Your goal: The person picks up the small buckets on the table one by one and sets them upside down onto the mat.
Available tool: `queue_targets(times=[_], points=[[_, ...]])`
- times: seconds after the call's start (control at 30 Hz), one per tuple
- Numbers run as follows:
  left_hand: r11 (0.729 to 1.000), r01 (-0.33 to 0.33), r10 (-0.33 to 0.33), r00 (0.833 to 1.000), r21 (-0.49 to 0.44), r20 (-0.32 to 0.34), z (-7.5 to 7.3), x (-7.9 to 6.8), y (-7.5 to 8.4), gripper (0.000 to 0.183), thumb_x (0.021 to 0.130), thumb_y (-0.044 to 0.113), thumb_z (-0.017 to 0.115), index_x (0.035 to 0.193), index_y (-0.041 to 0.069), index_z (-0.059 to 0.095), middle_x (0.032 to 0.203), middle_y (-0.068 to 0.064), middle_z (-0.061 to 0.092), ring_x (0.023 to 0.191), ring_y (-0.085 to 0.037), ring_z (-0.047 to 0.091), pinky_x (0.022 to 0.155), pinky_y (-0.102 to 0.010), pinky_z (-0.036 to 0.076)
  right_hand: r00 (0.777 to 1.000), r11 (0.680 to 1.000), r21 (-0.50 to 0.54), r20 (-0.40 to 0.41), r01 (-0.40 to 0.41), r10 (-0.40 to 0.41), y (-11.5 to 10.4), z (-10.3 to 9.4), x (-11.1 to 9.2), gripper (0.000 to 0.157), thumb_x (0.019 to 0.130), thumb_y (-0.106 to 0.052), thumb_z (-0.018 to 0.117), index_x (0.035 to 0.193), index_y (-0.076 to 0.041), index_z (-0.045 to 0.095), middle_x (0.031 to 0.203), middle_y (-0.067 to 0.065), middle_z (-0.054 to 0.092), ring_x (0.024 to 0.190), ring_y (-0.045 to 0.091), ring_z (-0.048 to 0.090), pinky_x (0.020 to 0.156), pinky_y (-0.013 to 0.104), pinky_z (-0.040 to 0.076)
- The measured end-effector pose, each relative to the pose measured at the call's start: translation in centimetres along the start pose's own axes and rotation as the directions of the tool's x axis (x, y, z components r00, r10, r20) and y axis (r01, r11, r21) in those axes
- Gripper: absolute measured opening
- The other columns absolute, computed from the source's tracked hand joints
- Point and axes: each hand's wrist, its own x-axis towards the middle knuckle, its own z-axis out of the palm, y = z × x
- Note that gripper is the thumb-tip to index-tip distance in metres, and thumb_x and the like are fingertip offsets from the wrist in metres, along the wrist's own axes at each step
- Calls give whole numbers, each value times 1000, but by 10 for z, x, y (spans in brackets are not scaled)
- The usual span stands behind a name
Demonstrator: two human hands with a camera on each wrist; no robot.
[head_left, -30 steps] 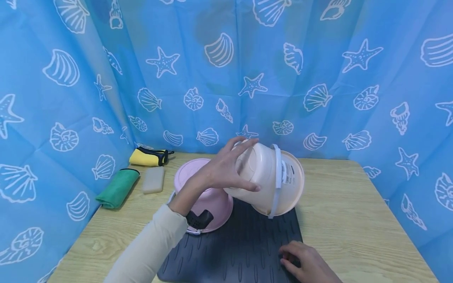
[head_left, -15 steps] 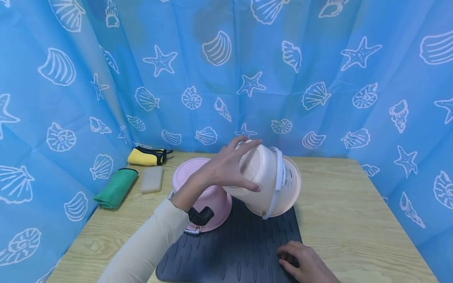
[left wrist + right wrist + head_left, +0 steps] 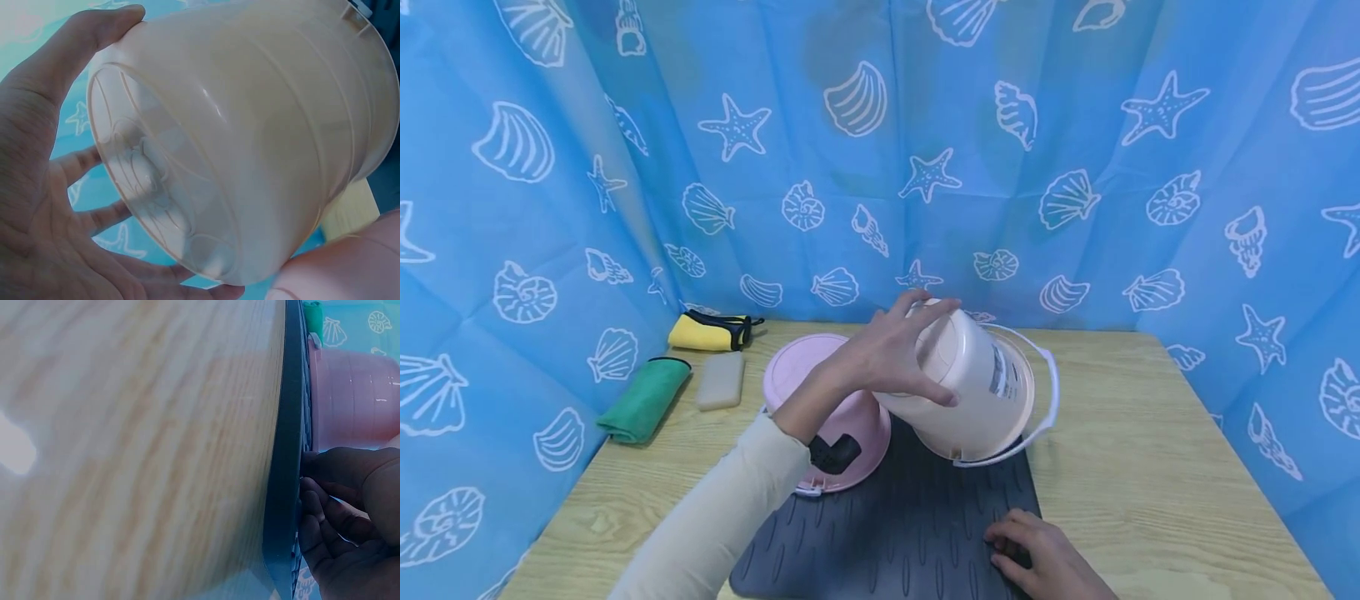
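My left hand (image 3: 887,354) grips a cream plastic bucket (image 3: 977,392) around its base, thumb on one side and fingers spread on the other. The bucket is tilted on its side above the dark mat, mouth toward the lower right, with its white handle (image 3: 1054,387) hanging out past the rim. In the left wrist view its ringed base (image 3: 156,175) faces the palm. A pink bucket (image 3: 868,450) stands upside down on the mat, partly hidden behind the left forearm. My right hand (image 3: 1052,554) rests at the mat's right edge, fingers loosely curled and holding nothing.
The dark ridged mat (image 3: 880,542) lies on a wood-grain table (image 3: 1150,450). At the table's back left are a rolled yellow cloth (image 3: 707,332), a rolled green cloth (image 3: 647,400) and a pale sponge-like block (image 3: 721,381). A blue shell-patterned curtain (image 3: 850,167) surrounds the table.
The cream bucket's handle has swung from across its side out past the rim to the right. The bucket has turned slightly in my left hand. My right hand has barely moved.
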Motion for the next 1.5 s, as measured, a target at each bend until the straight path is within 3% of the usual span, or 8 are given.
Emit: queue_targets(times=[0.2, 0.43, 0.73, 0.97, 1.27, 1.5], points=[[1000, 6, -7, 999, 22, 44, 4, 4, 1, 110, 69, 59, 84, 158, 36, 25, 162, -8, 15, 137, -41, 36, 103, -58, 39, 1000, 1000, 16, 17, -13, 13, 1, 0, 0, 16, 87, -16, 78, 103, -14, 73, 96, -11, 59, 81, 0, 54, 71, 26, 53], [998, 17, -21, 998, 60, 66, 8, 9, 3, 110, 68, 60, 84, 158, 36, 25, 162, -9, 16, 135, -45, 37, 97, -56, 45, 1000, 1000, 17, 10, -3, 3, 2, 0, 0, 17, 88, -18, 77, 103, -14, 73, 97, -10, 59, 83, 1, 54, 72, 26, 53], [995, 39, -47, 995, 91, 87, 13, 13, 4, 110, 69, 60, 83, 159, 37, 24, 162, -9, 15, 138, -46, 33, 101, -59, 42, 1000, 1000, 18, -3, 4, -4, 1, 0, -2, 16, 87, -16, 77, 102, -14, 73, 97, -10, 60, 83, 0, 54, 72, 26, 52], [991, 50, -62, 994, 126, 94, 18, 18, 3, 112, 69, 61, 82, 160, 35, 22, 163, -10, 15, 139, -42, 35, 109, -62, 31, 999, 999, 24, -23, 34, -33, 2, 2, -2, 15, 87, -15, 77, 101, -14, 73, 96, -11, 60, 84, 0, 55, 73, 27, 52], [989, 95, -108, 987, 111, 117, 21, 23, 5, 112, 69, 61, 83, 159, 39, 21, 164, -8, 12, 140, -54, 25, 101, -63, 41, 1000, 1000, 28, -5, 0, 0, 1, 1, -2, 15, 88, -15, 77, 101, -15, 72, 96, -10, 59, 84, 0, 54, 73, 27, 52], [989, 89, -104, 986, 118, 132, 21, 26, 4, 112, 69, 62, 83, 160, 38, 21, 163, -9, 12, 141, -53, 25, 104, -64, 37, 1000, 1000, 28, -11, -7, 7, 0, 1, -2, 14, 88, -16, 77, 102, -16, 72, 97, -11, 59, 83, 0, 54, 73, 27, 52]])
